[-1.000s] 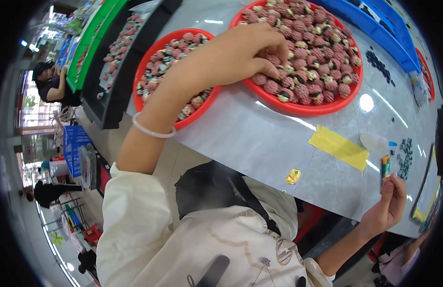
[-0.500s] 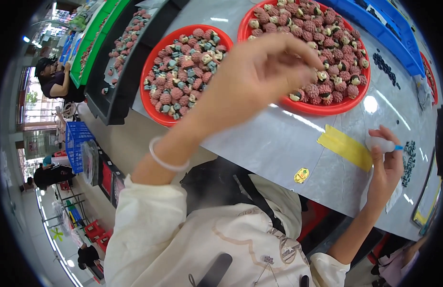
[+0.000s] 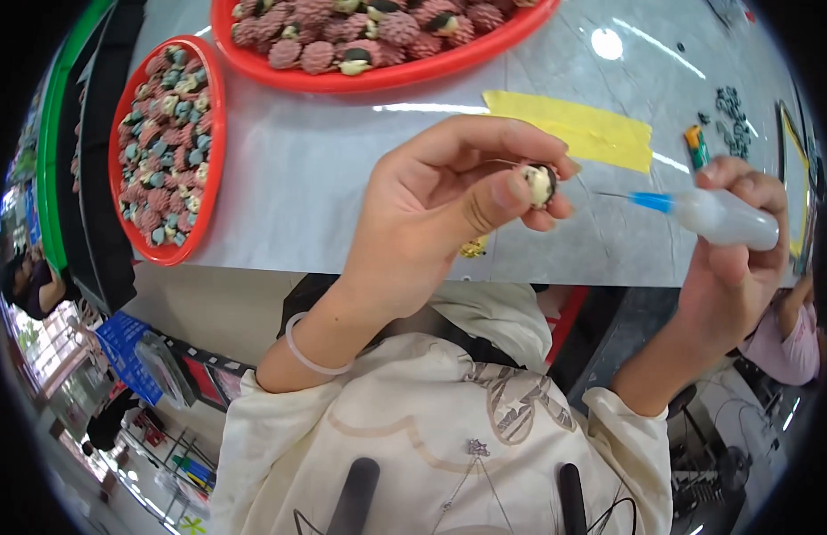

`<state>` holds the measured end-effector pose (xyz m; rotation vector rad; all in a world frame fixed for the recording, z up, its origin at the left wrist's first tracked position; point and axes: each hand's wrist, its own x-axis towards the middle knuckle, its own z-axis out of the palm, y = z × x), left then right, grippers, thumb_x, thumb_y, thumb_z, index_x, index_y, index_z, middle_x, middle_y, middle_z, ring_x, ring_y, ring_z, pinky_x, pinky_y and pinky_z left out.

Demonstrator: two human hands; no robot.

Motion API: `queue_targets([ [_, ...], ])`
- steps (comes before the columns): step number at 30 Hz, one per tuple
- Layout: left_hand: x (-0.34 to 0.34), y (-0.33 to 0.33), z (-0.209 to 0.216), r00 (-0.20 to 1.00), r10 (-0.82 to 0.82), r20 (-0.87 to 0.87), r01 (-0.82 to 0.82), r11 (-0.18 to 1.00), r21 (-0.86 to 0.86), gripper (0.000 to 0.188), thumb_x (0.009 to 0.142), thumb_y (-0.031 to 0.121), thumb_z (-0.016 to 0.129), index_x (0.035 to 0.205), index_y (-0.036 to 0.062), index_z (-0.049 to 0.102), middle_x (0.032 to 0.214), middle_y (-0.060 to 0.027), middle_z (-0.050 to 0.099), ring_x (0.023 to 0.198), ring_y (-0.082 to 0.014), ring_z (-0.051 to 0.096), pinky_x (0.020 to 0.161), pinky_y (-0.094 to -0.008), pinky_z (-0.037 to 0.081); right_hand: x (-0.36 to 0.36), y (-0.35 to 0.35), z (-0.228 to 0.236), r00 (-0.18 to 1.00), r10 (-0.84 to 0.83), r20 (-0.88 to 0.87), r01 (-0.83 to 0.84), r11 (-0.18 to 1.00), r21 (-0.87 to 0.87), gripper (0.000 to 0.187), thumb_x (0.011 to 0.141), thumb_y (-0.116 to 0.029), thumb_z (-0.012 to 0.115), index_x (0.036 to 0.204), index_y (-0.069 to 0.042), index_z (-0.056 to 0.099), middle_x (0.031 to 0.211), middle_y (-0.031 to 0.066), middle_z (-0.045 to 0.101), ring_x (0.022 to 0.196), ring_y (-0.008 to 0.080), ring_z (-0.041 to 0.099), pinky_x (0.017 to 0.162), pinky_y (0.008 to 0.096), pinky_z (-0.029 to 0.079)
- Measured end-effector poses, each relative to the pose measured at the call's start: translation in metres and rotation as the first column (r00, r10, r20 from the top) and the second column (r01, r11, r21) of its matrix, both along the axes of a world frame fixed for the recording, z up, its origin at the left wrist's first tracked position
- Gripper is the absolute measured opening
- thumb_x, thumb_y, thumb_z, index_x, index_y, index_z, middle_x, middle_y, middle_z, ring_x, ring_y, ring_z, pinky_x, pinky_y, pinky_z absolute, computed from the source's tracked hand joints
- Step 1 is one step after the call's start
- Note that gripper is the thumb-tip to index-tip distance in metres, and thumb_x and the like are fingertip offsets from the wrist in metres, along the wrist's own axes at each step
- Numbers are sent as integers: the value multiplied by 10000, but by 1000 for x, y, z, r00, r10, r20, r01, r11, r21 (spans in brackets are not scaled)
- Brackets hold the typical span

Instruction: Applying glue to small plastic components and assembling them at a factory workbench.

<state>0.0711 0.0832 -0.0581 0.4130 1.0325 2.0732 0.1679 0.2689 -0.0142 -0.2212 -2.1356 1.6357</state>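
Note:
My left hand (image 3: 418,209) pinches a small cream-and-dark figure piece (image 3: 540,185) with a trace of pink between thumb and fingers, above the grey table. In my right hand (image 3: 735,281) is a translucent squeeze bottle (image 3: 726,219) with a blue needle tip (image 3: 651,201). It lies nearly level, and its thin needle points left at the piece, with a gap between them. The fingers of my left hand partly hide the piece.
A large red tray (image 3: 369,82) of pink pieces stands ahead, a smaller red tray (image 3: 219,134) of mixed pieces at left. Yellow tape (image 3: 574,127) sticks to the table (image 3: 297,178). Small dark-green parts (image 3: 733,125) lie at far right, near an orange-and-green stick-like item (image 3: 696,145).
My left hand has drawn back from over the large red tray and now shows a figure piece. The bottle's tip has swung from rightward to leftward. The view has shifted to the right.

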Motion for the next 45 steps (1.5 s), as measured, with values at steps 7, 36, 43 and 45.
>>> queue_targets([
  [7, 5, 1, 0, 1000, 2, 26, -1, 999, -39, 396, 769, 285, 534, 1006, -21, 451, 944, -153, 507, 748, -158, 560, 628, -199, 467, -2, -3, -4, 997, -33, 76, 38, 997, -61, 517, 717, -406, 579, 974, 28, 465, 909, 150, 486, 901, 224, 467, 835, 333, 348],
  [36, 6, 3, 1, 997, 62, 43, -57, 993, -105, 334, 777, 240, 550, 935, -43, 468, 895, -154, 528, 738, -185, 555, 620, -249, 462, -44, 22, -26, 972, -213, 102, 142, 872, 468, 293, 628, 55, 582, 896, -4, 479, 827, 42, 570, 719, 112, 532, 663, 218, 417],
  [43, 8, 4, 5, 997, 57, 49, -50, 990, -132, 361, 751, 276, 570, 924, -25, 474, 885, -151, 527, 716, -181, 555, 601, -242, 458, -20, 68, -16, 945, -328, -4, 262, 748, 609, 192, 658, 42, 538, 846, 2, 541, 797, 51, 567, 629, 102, 518, 594, 210, 417],
  [45, 7, 5, 6, 998, 34, 44, -28, 991, -132, 354, 750, 272, 572, 922, -22, 476, 884, -152, 528, 716, -180, 555, 597, -241, 457, -11, 83, -11, 814, -544, 203, 230, 623, 748, 143, 679, 27, 523, 813, 2, 564, 787, 67, 570, 633, 101, 521, 594, 213, 418],
])
